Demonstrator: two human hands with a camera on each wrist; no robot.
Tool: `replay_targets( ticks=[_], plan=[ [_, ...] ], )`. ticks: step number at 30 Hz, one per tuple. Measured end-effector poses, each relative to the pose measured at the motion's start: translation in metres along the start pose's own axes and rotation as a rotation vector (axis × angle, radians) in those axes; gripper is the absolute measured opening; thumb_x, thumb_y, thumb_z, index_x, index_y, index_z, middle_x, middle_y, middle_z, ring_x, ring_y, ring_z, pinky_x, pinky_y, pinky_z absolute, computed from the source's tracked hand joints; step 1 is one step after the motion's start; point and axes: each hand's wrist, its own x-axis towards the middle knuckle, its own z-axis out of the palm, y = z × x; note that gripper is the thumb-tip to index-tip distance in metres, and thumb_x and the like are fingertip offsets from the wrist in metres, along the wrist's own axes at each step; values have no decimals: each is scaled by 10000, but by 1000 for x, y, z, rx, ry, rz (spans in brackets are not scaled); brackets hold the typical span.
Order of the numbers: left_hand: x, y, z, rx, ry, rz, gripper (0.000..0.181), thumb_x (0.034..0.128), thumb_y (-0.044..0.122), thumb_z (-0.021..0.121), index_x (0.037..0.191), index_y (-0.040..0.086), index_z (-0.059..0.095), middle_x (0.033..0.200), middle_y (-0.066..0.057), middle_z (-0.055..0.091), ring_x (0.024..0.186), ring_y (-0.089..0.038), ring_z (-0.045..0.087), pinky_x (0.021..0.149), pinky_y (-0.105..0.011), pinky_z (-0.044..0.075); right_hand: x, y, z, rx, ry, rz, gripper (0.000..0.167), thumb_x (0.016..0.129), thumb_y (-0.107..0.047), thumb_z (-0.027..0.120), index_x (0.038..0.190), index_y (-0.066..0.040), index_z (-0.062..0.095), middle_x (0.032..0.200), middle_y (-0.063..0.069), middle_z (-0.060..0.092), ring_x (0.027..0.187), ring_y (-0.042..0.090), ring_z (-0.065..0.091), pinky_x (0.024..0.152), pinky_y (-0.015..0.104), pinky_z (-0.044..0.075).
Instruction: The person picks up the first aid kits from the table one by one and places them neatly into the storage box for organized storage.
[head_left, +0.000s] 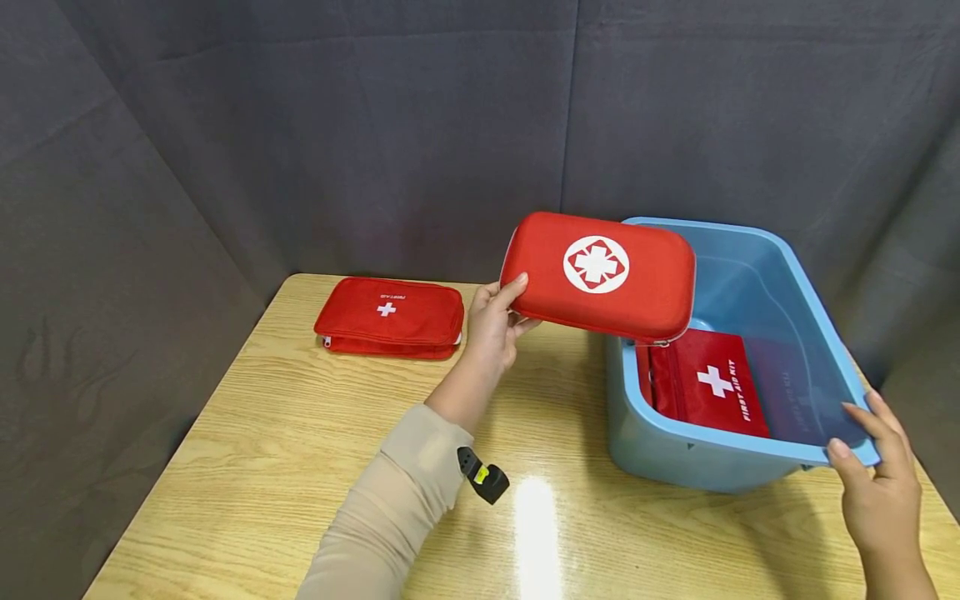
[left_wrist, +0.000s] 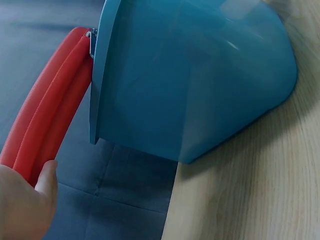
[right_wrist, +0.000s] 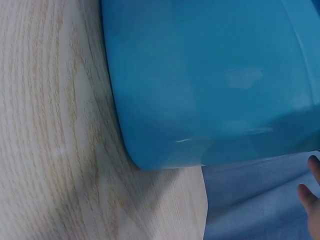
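Note:
My left hand point(head_left: 495, 325) pinches the left end of a red zippered first aid case point(head_left: 652, 275) that has a white round cross emblem. The case is held up off the table, its right end over the left rim of a blue plastic bin point(head_left: 630, 367). In the left wrist view the case point(left_wrist: 50, 100) appears edge-on beside the bin wall point(left_wrist: 150, 90). At the bin's near right corner, my right hand point(head_left: 885, 475) grips the rim with thumb and fingers. Inside the bin lies a red first aid kit pouch point(head_left: 723, 408) with white lettering.
Another red first aid pouch point(head_left: 420, 321) lies at the back left of the wooden table point(head_left: 285, 450). Grey cloth point(head_left: 390, 150) hangs behind the table. A black wrist strap piece point(head_left: 483, 477) sits at the left sleeve.

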Motion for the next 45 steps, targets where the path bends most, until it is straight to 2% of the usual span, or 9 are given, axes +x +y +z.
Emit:
replay_targets(
  ticks=[10,16,36,37,38,39,40,43,45],
  plan=[
    [-3,-11,15,39,-38,-10,253,754,105,646,874,81,424,841,-90,559,607,-179,548,542,-293,488,-2,1,-2,-7,5,14,413,805,66,471,1201,-48,491,1349,14,321,1179,72,291,923,106,205],
    [-7,-14,23,42,-51,-16,252,746,99,649,864,93,426,847,-92,565,614,-188,555,550,-302,490,-3,0,-1,5,1,-9,408,801,72,468,1196,-29,488,1351,35,317,1182,83,292,931,120,206],
    [-10,-21,39,103,-98,-28,226,757,117,641,903,88,471,834,-85,578,609,-189,556,502,-264,468,-2,-2,-1,12,3,-13,400,807,60,470,1195,-35,490,1349,16,322,1185,83,285,941,136,195],
    [-9,-22,40,114,-100,-27,235,758,116,641,917,72,472,851,-101,581,633,-225,567,523,-283,475,-2,-2,-1,11,2,-11,401,808,59,470,1197,-37,488,1350,12,320,1185,81,283,946,143,190],
    [-7,-24,40,121,-105,-25,256,751,124,651,924,61,474,855,-115,585,652,-253,574,548,-314,484,-2,-2,-1,10,3,-12,402,807,60,470,1196,-37,488,1350,15,321,1185,80,283,948,145,188],
    [16,-45,36,132,-107,-9,280,741,140,665,931,60,475,854,-121,586,652,-254,578,549,-318,486,-2,-2,0,11,3,-13,401,807,61,469,1196,-35,488,1350,17,321,1186,81,284,949,147,188],
    [33,-60,33,134,-124,10,312,722,180,690,928,73,483,838,-111,587,640,-245,582,537,-319,484,-2,-3,0,13,4,-14,401,806,61,469,1195,-34,487,1350,15,322,1185,82,284,950,150,188],
    [36,-66,35,149,-137,17,335,713,188,699,943,58,492,837,-132,592,645,-251,586,598,-375,493,-2,-3,0,22,6,-21,396,806,64,469,1191,-27,489,1346,28,326,1182,91,294,933,125,206],
    [35,-66,37,152,-143,18,303,727,172,683,945,69,500,829,-120,585,603,-202,567,590,-372,496,-2,-3,1,28,8,-27,393,806,64,470,1188,-23,490,1344,38,329,1181,96,299,923,114,215]
  ],
)
